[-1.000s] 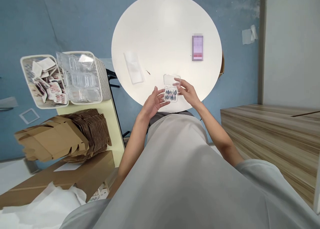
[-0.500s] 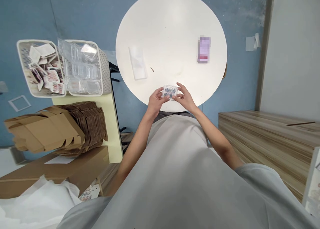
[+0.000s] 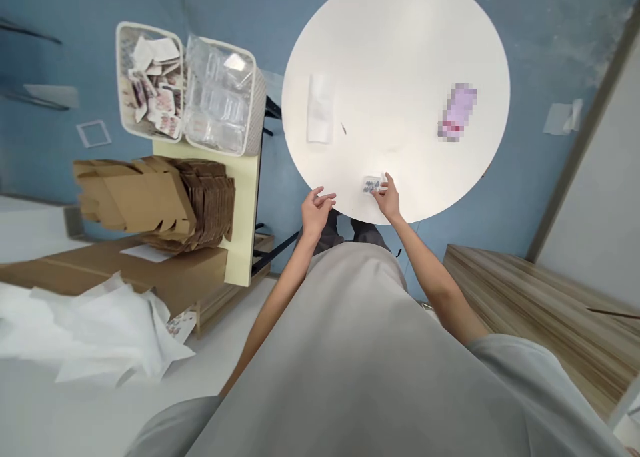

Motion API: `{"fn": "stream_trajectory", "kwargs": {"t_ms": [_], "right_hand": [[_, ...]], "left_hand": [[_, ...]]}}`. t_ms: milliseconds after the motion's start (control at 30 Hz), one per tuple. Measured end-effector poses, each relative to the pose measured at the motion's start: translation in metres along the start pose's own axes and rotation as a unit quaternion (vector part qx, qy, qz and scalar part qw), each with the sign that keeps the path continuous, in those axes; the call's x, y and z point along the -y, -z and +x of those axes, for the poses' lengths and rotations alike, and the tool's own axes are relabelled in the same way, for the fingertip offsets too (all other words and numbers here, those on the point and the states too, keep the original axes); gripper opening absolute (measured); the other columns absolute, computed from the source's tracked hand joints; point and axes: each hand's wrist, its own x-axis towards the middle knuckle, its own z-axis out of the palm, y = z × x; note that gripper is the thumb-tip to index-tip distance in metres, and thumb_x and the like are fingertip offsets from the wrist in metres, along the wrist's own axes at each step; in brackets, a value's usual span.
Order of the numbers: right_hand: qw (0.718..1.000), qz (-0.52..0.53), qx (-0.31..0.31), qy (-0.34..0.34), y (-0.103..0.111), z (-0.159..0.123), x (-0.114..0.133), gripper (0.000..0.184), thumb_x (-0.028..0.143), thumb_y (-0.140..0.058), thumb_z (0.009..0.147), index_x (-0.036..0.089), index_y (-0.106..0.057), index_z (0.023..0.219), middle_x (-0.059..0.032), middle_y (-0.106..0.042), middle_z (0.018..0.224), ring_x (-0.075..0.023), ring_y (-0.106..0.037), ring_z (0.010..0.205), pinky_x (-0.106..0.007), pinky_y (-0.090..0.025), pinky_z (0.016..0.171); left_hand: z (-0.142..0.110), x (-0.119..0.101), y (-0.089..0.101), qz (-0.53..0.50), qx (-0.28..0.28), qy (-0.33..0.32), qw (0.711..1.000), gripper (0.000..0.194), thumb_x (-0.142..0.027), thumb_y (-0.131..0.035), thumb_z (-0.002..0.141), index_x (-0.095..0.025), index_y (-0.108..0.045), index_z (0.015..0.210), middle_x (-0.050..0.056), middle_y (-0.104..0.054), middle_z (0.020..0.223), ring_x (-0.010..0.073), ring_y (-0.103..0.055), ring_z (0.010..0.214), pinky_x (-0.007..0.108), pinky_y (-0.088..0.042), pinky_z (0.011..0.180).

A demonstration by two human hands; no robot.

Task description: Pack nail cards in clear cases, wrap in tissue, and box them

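Note:
My right hand (image 3: 389,197) grips the right end of a small clear pack of press-on nails (image 3: 371,184), with dark nail shapes showing in rows. The pack is over the near part of the round white table (image 3: 410,50); whether it touches the surface I cannot tell. Off to the left, at the table's near edge, my left hand (image 3: 317,210) holds nothing, its fingers apart. A white translucent sheet or bag (image 3: 320,108) lies flat on the table's left side, with a tiny dark thin thing (image 3: 343,128) beside it.
A blurred purple item (image 3: 459,112) lies on the table's right. At left, a pale yellow stand (image 3: 243,217) bears a basket of printed cards (image 3: 120,77), a basket of clear plastic trays (image 3: 261,104) and folded brown cartons (image 3: 140,197). A wood-grain cabinet (image 3: 525,297) stands at right.
My left hand has let go of the nail pack and moved left, away from it. My right hand keeps hold of the pack. The whole view has shifted and turned.

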Motion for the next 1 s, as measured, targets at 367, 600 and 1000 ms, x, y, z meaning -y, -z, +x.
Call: {"fn": "stream_trajectory", "kwargs": {"t_ms": [367, 600, 1000], "right_hand": [[0.986, -0.140, -0.065, 0.067, -0.012, -0.027, 0.048, 0.078, 0.040, -0.065, 0.104, 0.011, -0.043, 0.172, -0.0317, -0.048, 0.173, -0.0402, -0.058, 0.155, -0.059, -0.050, 0.129], [0.944, -0.082, 0.064, 0.312, -0.092, -0.111, 0.160, 0.078, 0.069, -0.066, 0.105, 0.023, -0.052, 0.166, -0.0229, -0.062, 0.165, -0.0351, -0.066, 0.148, -0.059, -0.054, 0.126], [0.802, -0.051, 0.302, 0.513, -0.244, -0.314, 0.254, 0.065, 0.079, -0.065, 0.105, 0.033, -0.070, 0.150, -0.0109, -0.076, 0.149, -0.0292, -0.072, 0.140, -0.049, -0.063, 0.119]], "left_hand": [[-0.075, -0.019, 0.104, -0.086, -0.148, -0.054, 0.984, 0.060, -0.046, -0.092, 0.077, -0.017, -0.075, 0.127, 0.007, -0.086, 0.097, 0.0222, -0.083, 0.089, 0.040, -0.067, 0.092], [-0.169, -0.044, 0.171, -0.146, -0.172, -0.220, 0.949, 0.043, -0.055, -0.086, 0.091, -0.021, -0.082, 0.118, 0.002, -0.081, 0.080, 0.0193, -0.081, 0.081, 0.036, -0.069, 0.088], [-0.307, 0.048, 0.346, 0.085, -0.509, -0.292, 0.805, 0.049, -0.055, -0.078, 0.103, -0.025, -0.073, 0.141, 0.008, -0.078, 0.118, 0.0260, -0.074, 0.116, 0.045, -0.060, 0.109]]}}
